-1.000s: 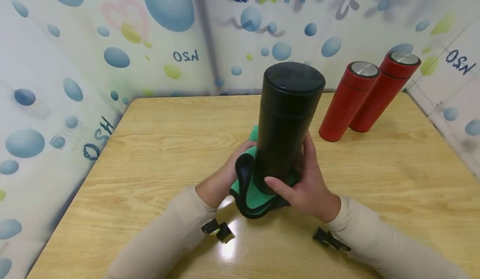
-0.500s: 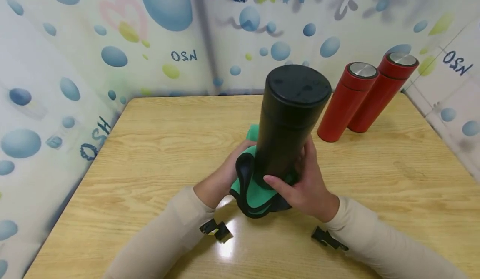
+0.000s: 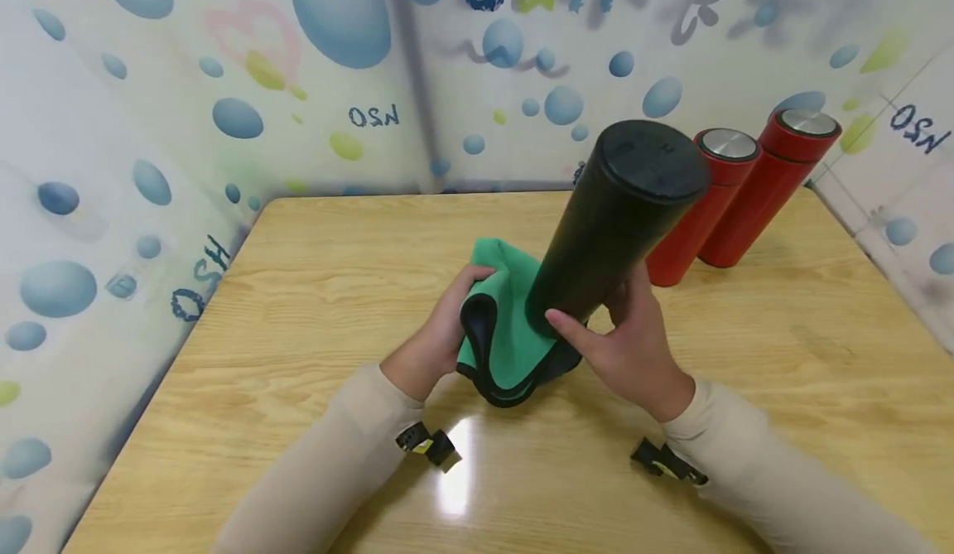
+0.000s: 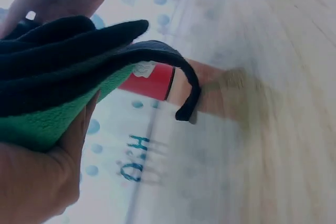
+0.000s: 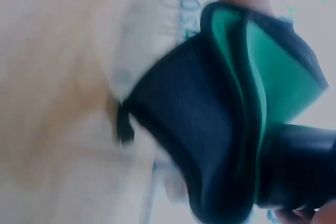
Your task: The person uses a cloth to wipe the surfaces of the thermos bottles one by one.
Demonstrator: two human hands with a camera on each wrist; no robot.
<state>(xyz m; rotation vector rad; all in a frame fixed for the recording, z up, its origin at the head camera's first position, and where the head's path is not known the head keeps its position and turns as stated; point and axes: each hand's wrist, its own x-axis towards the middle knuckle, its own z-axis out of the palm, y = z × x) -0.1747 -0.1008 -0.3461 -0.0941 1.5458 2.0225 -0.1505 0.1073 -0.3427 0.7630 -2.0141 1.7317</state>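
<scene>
In the head view my right hand (image 3: 629, 355) grips a black thermos bottle (image 3: 596, 231) near its base, thumb across the front. The bottle leans to the right with its dark lid up. Its lower end is against a green cloth with a black backing and edging (image 3: 514, 322). My left hand (image 3: 436, 334) holds that cloth from its left side, folded and bunched. In the left wrist view the cloth (image 4: 42, 124) lies between thumb and fingers. The right wrist view is blurred; the black bottle's base (image 5: 294, 166) meets the green side there.
Two red thermos bottles with silver lids stand at the back right of the wooden table (image 3: 335, 272): a nearer one (image 3: 689, 239), partly behind the black bottle, and a farther one (image 3: 771, 185). A patterned curtain (image 3: 313, 123) hangs along the table's back edge.
The black bottle has tilted and shifted to the right with my right hand, covering part of the nearer red bottle. More of the green cloth shows now; my left hand still holds it.
</scene>
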